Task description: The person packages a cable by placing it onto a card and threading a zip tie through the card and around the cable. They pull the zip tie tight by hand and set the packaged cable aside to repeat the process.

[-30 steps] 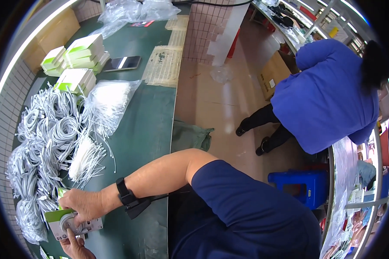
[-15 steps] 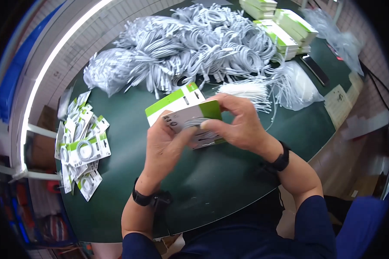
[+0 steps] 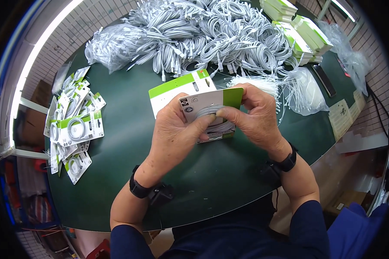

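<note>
Our left hand (image 3: 173,134) has a firm grip on the left side of a white and green card (image 3: 212,98), and our right hand (image 3: 257,114) is pinching the green end. Both thumbs (image 3: 224,113) are on a pale grey cable coil (image 3: 220,127) against the card's face, so we've got card and coil up together over the green table (image 3: 229,181). A second card (image 3: 177,88), also white and green, pokes out just behind the held card; we can't tell if they touch.

Farther beyond the card there's our big heap of grey cables (image 3: 212,36). To the card's right we've got loose white ties (image 3: 257,82), then a clear bag (image 3: 307,93) of more ties, a dark phone (image 3: 324,80) and, farther back, stacks of white and green packs (image 3: 309,36). Well left of the card, a bunch of carded coils (image 3: 75,125) overlap every which way. Nearer us than the card, we're wearing black straps (image 3: 139,185) on both wrists.
</note>
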Available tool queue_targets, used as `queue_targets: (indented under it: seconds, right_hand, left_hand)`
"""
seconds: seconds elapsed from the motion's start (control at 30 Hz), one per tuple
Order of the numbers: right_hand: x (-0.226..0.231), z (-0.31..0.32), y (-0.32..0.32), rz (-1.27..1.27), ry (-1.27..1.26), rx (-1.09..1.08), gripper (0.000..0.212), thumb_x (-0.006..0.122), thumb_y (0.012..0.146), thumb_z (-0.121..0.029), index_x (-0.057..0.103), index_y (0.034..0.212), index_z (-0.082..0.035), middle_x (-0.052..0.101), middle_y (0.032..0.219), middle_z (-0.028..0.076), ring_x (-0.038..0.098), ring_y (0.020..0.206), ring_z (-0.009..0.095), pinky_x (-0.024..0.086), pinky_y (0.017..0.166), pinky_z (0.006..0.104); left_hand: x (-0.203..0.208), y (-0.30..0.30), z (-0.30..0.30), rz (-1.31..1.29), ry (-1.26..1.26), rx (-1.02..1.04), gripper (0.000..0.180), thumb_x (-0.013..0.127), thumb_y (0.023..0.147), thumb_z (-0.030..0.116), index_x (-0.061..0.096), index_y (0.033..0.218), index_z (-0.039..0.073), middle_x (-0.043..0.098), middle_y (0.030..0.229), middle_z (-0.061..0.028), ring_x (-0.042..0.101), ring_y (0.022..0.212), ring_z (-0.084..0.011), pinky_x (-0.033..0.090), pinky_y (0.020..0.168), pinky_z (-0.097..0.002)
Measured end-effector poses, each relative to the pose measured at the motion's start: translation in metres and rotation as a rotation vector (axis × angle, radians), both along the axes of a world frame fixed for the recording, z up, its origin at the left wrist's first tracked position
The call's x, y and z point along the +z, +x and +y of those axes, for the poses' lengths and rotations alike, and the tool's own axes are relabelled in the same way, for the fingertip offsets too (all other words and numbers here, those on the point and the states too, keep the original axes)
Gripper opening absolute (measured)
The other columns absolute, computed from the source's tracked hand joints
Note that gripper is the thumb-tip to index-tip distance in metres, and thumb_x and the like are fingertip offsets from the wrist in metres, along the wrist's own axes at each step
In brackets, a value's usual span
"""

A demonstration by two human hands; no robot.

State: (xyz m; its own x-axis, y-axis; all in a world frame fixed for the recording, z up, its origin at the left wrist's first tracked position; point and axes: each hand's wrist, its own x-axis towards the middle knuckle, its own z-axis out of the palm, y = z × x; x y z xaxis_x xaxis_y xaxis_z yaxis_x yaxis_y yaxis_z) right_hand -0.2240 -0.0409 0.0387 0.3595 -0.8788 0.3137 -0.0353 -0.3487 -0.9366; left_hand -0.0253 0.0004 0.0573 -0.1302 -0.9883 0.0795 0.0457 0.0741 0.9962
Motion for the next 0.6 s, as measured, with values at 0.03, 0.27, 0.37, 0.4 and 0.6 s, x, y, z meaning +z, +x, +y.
queue_targets:
  seconds: [0.03, 0.27, 0.37, 0.4, 0.6]
  right_hand:
    - [0.0, 0.0, 0.0, 0.0, 0.0, 0.001, 0.037, 0.082, 0.082, -0.004, 0.063, 0.113, 0.004, 0.065, 0.102, 0.007, 0.063, 0.098, 0.012, 0.053, 0.09, 0.0278]
    - [0.012, 0.002, 0.014, -0.134, -0.446, -0.401, 0.034, 0.082, 0.083, -0.009, 0.065, 0.109, 0.002, 0.064, 0.088, 0.003, 0.06, 0.078, 0.011, 0.05, 0.074, 0.0243]
    - [0.015, 0.005, 0.001, 0.096, -0.641, -0.397, 0.03, 0.08, 0.084, -0.012, 0.067, 0.108, 0.001, 0.062, 0.083, 0.001, 0.055, 0.07, 0.01, 0.046, 0.067, 0.0228]
    - [0.016, 0.007, -0.002, 0.208, -0.73, -0.4, 0.029, 0.08, 0.085, -0.014, 0.069, 0.108, 0.001, 0.061, 0.081, 0.0, 0.053, 0.066, 0.009, 0.044, 0.063, 0.022]
    - [0.014, 0.02, 0.008, 0.198, -0.309, -0.183, 0.028, 0.076, 0.09, -0.015, 0.071, 0.111, 0.002, 0.059, 0.074, -0.001, 0.048, 0.061, 0.006, 0.04, 0.056, 0.0216]
  left_hand:
    - [0.0, -0.001, 0.0, 0.0, 0.0, 0.001, 0.023, 0.069, 0.091, 0.001, 0.06, 0.112, -0.003, 0.07, 0.101, -0.01, 0.069, 0.084, -0.0119, 0.059, 0.06, -0.0225]
    - [0.0, -0.011, 0.0, -0.056, -0.074, 0.124, 0.021, 0.074, 0.089, 0.006, 0.06, 0.104, -0.002, 0.072, 0.091, -0.0117, 0.07, 0.075, -0.0118, 0.057, 0.056, -0.0242]
    - [-0.006, -0.008, -0.001, -0.095, -0.154, 0.19, 0.02, 0.075, 0.089, 0.006, 0.059, 0.099, -0.001, 0.072, 0.083, -0.011, 0.069, 0.071, -0.012, 0.055, 0.055, -0.0257]
    - [-0.007, -0.006, -0.002, -0.12, -0.187, 0.22, 0.019, 0.075, 0.088, 0.006, 0.059, 0.096, -0.001, 0.071, 0.079, -0.0107, 0.069, 0.069, -0.0121, 0.054, 0.055, -0.0264]
    - [-0.01, -0.004, 0.0, -0.342, -0.294, 0.262, 0.019, 0.075, 0.089, 0.006, 0.059, 0.097, -0.001, 0.072, 0.083, -0.0099, 0.069, 0.069, -0.015, 0.054, 0.058, -0.0269]
